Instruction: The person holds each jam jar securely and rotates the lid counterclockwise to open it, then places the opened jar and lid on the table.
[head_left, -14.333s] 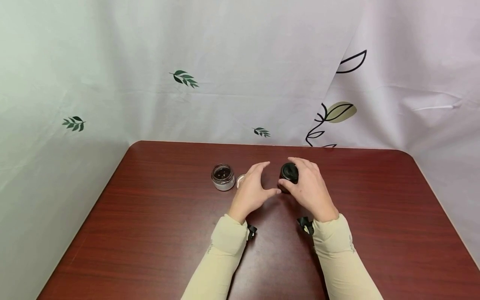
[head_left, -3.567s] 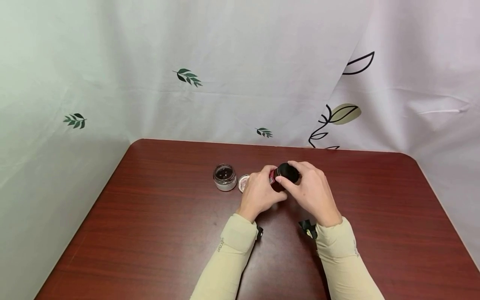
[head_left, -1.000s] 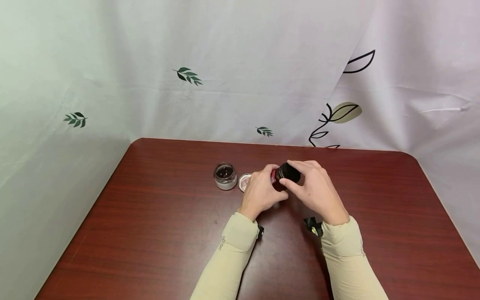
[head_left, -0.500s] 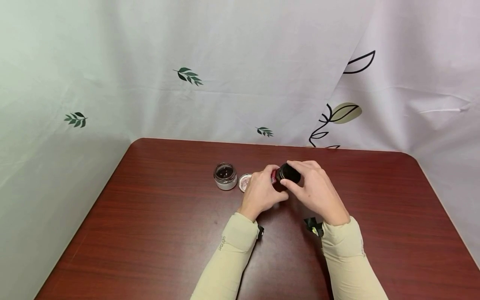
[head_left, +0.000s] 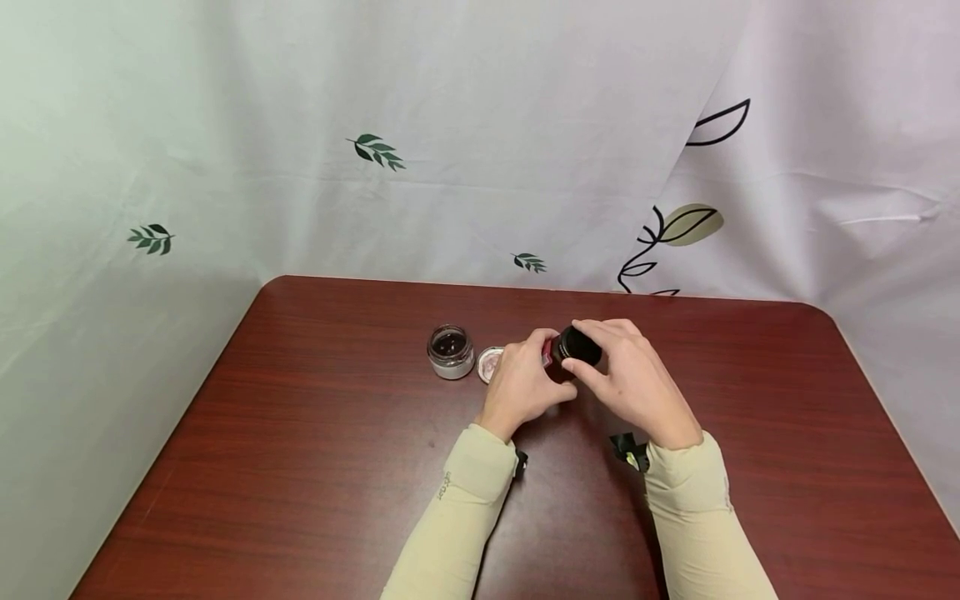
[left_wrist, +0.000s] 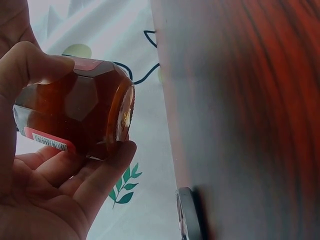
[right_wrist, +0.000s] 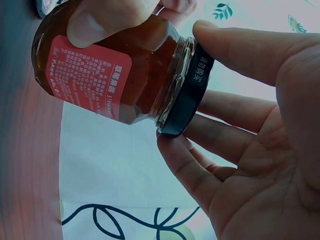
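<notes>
Above red-brown table (head_left: 300,467), left hand (head_left: 520,385) is gripping the jar (right_wrist: 115,75) while right hand (head_left: 630,383) is pinching its lid (right_wrist: 187,92) (tilted); sudden release risks spilling.

From the head view, the left hand (head_left: 522,382) hides most of the jam jar (head_left: 550,354) and half the loose lid (head_left: 488,363); label print unreadable.

We see a reddish-brown wood-grain table (head_left: 300,467), a white curtain (head_left: 450,100) printed with dark green leaf sprigs, cream sleeves (head_left: 457,517), an amber-red jar (right_wrist: 115,75) with a pink-red label and black lid (right_wrist: 187,92), and at ten o'clock a dark-filled clear small jar (head_left: 450,352).
</notes>
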